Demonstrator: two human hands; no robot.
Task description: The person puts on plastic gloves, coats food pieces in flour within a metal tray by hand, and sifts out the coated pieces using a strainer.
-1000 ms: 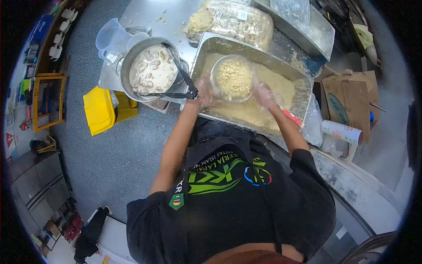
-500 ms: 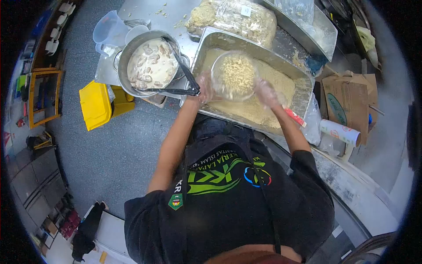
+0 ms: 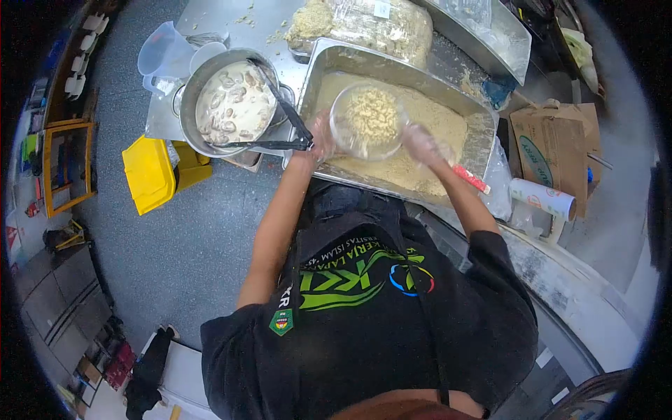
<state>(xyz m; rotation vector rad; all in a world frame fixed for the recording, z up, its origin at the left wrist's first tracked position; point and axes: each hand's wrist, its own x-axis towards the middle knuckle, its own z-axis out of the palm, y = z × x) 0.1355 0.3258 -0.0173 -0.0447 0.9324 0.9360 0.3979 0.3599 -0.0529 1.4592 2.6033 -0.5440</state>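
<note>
A round sieve holds pale, lumpy flour crumbs and is slightly blurred. It is held above a deep metal tray with a bed of fine flour. My left hand, in a clear plastic glove, is closed on the sieve's left rim. On the opposite rim, my gloved right hand grips too, its fingers smeared by motion. Close to my left hand, black-handled tongs rest across a metal pot of meat pieces in milky liquid.
A plastic-wrapped flour bag lies behind the tray. Left of the pot stand a clear jug and a yellow bin. A red-marked object rests at the tray's right front edge, near a plastic roll and cardboard box.
The sieve stays between both hands over the tray, with its crumbs slightly rearranged. The whole view has shifted a little to the left.
</note>
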